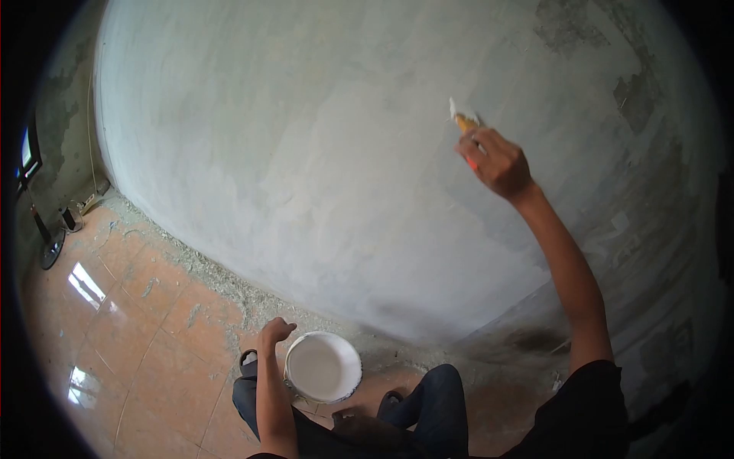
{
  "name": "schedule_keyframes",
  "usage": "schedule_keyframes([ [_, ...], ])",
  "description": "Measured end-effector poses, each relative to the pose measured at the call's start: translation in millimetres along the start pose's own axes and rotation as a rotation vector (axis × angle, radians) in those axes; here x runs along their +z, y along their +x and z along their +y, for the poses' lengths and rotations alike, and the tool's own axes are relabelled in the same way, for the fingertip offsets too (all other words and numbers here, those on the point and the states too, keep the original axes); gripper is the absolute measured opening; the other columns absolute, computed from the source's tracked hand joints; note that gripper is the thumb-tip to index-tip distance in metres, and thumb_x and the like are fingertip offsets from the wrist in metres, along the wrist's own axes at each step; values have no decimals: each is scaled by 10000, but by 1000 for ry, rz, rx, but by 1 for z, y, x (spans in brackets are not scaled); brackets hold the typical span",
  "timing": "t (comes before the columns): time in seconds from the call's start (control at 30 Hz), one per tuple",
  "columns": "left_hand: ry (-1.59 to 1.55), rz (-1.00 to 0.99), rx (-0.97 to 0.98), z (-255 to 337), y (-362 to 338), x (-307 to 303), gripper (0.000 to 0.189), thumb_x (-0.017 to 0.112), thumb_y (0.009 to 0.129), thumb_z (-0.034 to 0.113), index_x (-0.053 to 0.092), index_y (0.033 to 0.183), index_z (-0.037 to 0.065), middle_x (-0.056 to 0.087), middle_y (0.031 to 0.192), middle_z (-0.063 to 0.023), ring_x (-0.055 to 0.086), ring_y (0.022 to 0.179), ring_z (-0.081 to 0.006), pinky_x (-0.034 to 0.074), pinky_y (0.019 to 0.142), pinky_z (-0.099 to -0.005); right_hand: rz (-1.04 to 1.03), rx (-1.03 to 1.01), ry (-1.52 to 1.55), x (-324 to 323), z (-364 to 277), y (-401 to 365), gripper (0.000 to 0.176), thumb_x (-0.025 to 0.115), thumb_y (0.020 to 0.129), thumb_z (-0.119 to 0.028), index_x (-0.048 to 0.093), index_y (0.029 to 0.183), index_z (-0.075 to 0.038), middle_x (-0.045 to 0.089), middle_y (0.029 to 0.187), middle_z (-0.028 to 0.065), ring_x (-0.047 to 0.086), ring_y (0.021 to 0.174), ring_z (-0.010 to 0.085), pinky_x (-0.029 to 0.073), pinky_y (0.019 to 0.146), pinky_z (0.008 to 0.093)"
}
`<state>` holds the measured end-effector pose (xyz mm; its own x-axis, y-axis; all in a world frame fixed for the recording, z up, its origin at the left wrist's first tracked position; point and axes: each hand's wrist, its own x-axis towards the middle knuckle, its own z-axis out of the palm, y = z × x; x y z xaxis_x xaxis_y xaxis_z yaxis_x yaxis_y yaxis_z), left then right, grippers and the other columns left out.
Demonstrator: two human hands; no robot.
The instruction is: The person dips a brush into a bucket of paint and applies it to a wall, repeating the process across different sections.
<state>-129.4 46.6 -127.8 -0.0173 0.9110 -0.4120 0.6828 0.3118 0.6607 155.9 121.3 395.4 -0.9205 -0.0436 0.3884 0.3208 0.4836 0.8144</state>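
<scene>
My right hand [497, 164] is raised to the wall and closed around a paintbrush [463, 121] with a yellow-orange handle. White paint covers the brush's end, which is at the wall. A small orange-red patch shows by my fingers. My left hand [277, 330] hangs loosely closed above my left knee, beside the rim of a white bucket [356, 356], with nothing visible in it. Pale, whitish liquid paint fills part of the bucket, which stands on the floor between my legs and the wall. The wall [344, 153] has whitish, streaky paint over grey.
Bare grey patches [636, 99] mark the wall's upper right. Peeled flakes and dust [222, 279] lie along its foot on the orange tiled floor [164, 367]. At the far left are a stand with a round black base [52, 251] and a power strip [89, 203].
</scene>
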Motion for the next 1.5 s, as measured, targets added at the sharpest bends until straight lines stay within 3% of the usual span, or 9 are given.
schedule_keyframes([
  [0.07, 4, -3, -2, 4, -3, -2, 490, 565, 727, 413, 593, 663, -72, 556, 573, -185, 570, 558, -283, 436, 568, -389, 102, -51, -157, 3, 19, 14, 75, 625, 687, -56, 559, 722, -64, 522, 683, 26, 556, 644, 127, 498, 502, 222],
  [0.13, -13, -93, -97, 12, -9, -10, 504, 563, 733, 414, 605, 909, -56, 569, 946, -268, 555, 922, -367, 434, 794, -407, 45, -81, -176, 6, 17, 11, 66, 612, 691, -60, 553, 720, -64, 520, 688, 25, 552, 655, 126, 493, 500, 221],
  [0.27, -16, -66, -84, 11, -11, -10, 503, 563, 729, 416, 610, 897, -56, 572, 939, -267, 557, 921, -364, 433, 798, -407, -113, -210, -190, 19, -21, -19, 64, 566, 724, -113, 528, 705, -67, 536, 718, 36, 552, 665, 140, 478, 498, 217],
  [0.37, 17, -41, -44, 8, -9, -7, 503, 556, 732, 421, 611, 794, -75, 603, 735, -229, 603, 713, -312, 449, 670, -387, -198, -360, -111, 24, -56, -48, 95, 556, 732, -136, 516, 693, -59, 544, 691, 41, 574, 707, 147, 488, 523, 222],
  [0.43, 6, 32, 6, 8, -14, -8, 504, 558, 732, 420, 610, 747, -81, 597, 694, -220, 599, 678, -308, 448, 650, -391, -206, -222, 24, 20, -66, -58, 76, 573, 720, -121, 530, 706, -60, 542, 690, 38, 574, 711, 146, 495, 533, 235],
  [0.53, -34, -39, -68, 16, -21, -16, 513, 565, 719, 422, 609, 883, -62, 570, 930, -276, 556, 920, -367, 435, 794, -403, -112, -98, 32, 0, -44, -48, 58, 592, 702, -94, 553, 727, -59, 538, 688, 36, 570, 701, 142, 506, 542, 250],
  [1.0, -4, -113, -111, 10, -6, -9, 524, 573, 720, 416, 599, 896, -76, 560, 940, -288, 550, 927, -373, 428, 802, -407, 162, 36, -330, -49, 118, 37, 109, 631, 736, -113, 562, 812, -77, 556, 741, 30, 580, 693, 171, 503, 565, 266],
  [1.17, -3, -116, -108, 14, -11, -13, 524, 569, 725, 414, 595, 905, -76, 557, 952, -286, 548, 932, -372, 427, 803, -407, 86, -59, -312, -18, 96, 16, 84, 629, 720, -93, 571, 775, -69, 575, 789, 51, 592, 725, 182, 522, 578, 272],
  [1.5, -10, -80, -79, 18, -17, -16, 517, 560, 726, 416, 602, 897, -69, 564, 937, -281, 550, 930, -368, 432, 800, -403, -210, -321, -41, 20, -63, -65, 72, 555, 726, -130, 535, 725, -61, 551, 717, 45, 576, 732, 158, 488, 525, 205],
])
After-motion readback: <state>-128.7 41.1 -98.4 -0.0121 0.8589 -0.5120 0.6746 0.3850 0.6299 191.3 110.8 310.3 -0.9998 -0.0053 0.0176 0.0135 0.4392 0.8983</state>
